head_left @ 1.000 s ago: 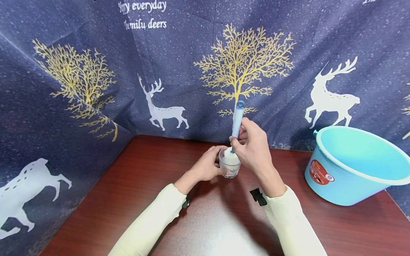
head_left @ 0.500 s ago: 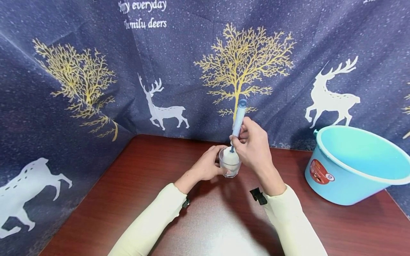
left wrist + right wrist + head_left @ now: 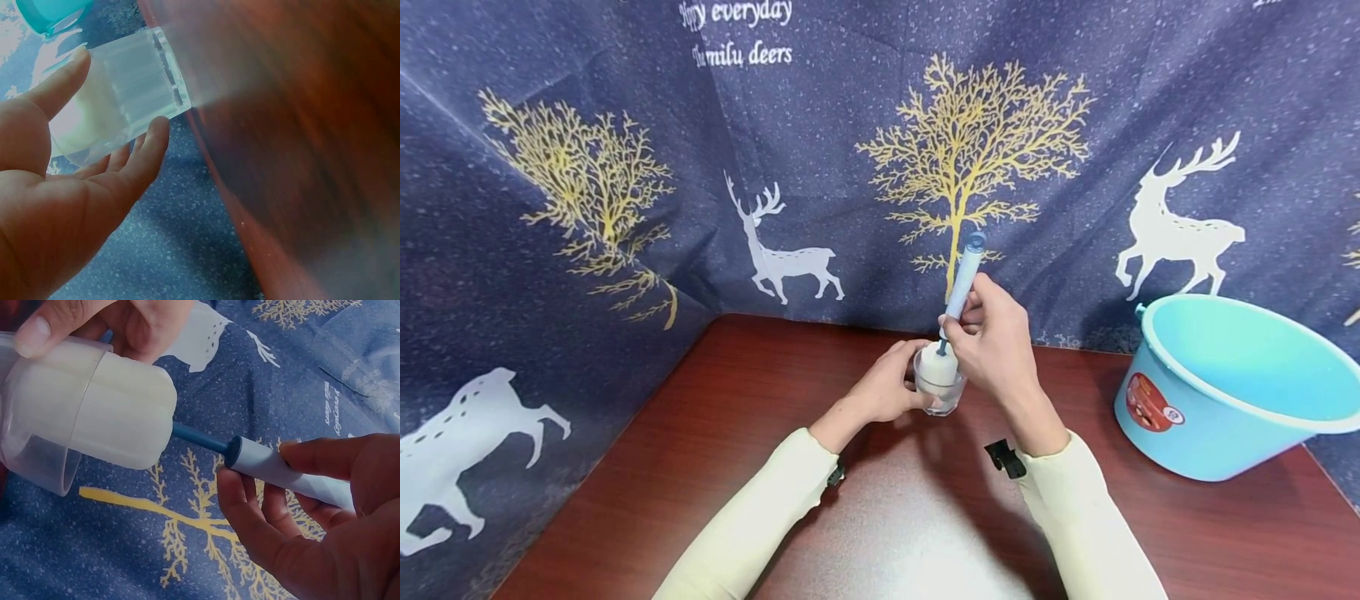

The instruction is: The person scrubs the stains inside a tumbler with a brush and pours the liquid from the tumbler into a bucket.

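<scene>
A clear glass (image 3: 942,402) stands near the table's back edge. My left hand (image 3: 890,387) grips it from the left, thumb on one side and fingers on the other in the left wrist view. A sponge cup brush has its white sponge head (image 3: 128,409) partly inside the glass; the head's upper end sticks out past the rim. Between thumb and fingers, my right hand (image 3: 997,343) holds the brush's light blue handle (image 3: 961,287), which leans to the right. A thin dark blue stem (image 3: 201,438) joins handle and sponge.
At the right of the reddish-brown table (image 3: 760,392) stands a light blue bucket (image 3: 1195,425). A dark blue cloth (image 3: 820,125) with deer and trees hangs behind the table. Both wrists wear small black mounts.
The brush handle has tilted further to the right, its top end moving right. The sponge has shifted slightly left inside the glass. My left hand and the glass have stayed about in place.
</scene>
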Demonstrator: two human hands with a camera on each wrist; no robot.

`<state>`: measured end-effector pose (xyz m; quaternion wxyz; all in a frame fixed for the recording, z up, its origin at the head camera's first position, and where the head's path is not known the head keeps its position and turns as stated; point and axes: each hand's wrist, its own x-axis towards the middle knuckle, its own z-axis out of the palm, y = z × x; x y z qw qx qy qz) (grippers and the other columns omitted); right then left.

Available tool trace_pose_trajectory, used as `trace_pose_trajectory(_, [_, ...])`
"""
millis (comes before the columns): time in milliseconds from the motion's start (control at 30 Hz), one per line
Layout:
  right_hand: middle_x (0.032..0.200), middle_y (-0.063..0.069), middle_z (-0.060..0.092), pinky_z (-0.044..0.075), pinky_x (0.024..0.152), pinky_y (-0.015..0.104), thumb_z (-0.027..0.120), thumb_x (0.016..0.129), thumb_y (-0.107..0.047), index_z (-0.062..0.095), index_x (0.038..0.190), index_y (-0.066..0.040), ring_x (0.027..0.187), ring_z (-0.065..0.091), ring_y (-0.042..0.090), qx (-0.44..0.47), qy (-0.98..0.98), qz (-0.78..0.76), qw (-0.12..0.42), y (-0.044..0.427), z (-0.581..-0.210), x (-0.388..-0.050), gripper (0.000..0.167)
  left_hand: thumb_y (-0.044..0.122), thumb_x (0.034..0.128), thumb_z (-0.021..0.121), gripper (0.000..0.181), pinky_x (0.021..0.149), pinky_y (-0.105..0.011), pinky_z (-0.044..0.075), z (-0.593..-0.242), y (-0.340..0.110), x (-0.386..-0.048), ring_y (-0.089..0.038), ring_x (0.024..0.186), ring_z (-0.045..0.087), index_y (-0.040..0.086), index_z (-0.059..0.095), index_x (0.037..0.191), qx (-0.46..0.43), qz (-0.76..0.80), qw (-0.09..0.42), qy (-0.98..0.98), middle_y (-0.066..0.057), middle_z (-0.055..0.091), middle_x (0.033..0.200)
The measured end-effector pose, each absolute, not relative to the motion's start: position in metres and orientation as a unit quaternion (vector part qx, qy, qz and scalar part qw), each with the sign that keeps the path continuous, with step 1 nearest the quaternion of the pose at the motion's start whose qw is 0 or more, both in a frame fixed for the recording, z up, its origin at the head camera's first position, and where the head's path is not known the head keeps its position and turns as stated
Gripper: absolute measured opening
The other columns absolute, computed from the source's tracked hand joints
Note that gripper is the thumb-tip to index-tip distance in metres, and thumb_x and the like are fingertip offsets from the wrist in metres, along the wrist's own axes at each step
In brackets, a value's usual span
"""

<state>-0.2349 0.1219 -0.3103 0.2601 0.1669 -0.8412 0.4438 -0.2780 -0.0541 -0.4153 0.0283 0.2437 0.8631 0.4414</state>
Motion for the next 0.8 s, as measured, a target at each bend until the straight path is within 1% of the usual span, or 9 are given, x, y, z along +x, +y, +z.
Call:
trace_pose_trajectory(400, [0.093,0.012,0.064,0.065,0.078,0.043,0.08,0.088,0.001,0.06,0.1,-0.004,0.087,0.077,0.028,0.163,-0.837,0.447,0.269,0.1215,-0.311,-0.236,0.023,0.012,0.0801,0.094,0.087,0.099,-0.031,0.058,-0.4136,-0.0555,-0.2769,-0.023,0.124,0.062,0.004,0.048,0.154,0.25,0.429,0.018,0.868,-0.013,0.055,0.139])
trace_pose_trajectory(600, [0.094,0.012,0.065,0.066,0.079,0.042,0.081,0.088,0.0,0.061,0.101,-0.004,0.088,0.078,0.028,0.168,-0.832,0.452,0.275,0.1209,-0.3105,-0.2363,0.024,0.014,0.0799,0.094,0.087,0.104,-0.035,0.055,-0.4134,-0.0558,-0.2768,-0.024,0.126,0.061,0.004,0.049,0.153,0.254,0.416,0.007,0.873,-0.012,0.057,0.138])
trace_pose_trajectory(800, [0.094,0.013,0.065,0.066,0.079,0.04,0.081,0.088,0.001,0.062,0.1,-0.003,0.088,0.078,0.028,0.17,-0.828,0.457,0.276,0.1215,-0.3113,-0.2377,0.023,0.015,0.0801,0.095,0.088,0.102,-0.033,0.056,-0.4134,-0.0553,-0.2769,-0.024,0.123,0.062,0.005,0.049,0.154,0.256,0.412,0.008,0.875,-0.012,0.057,0.134])
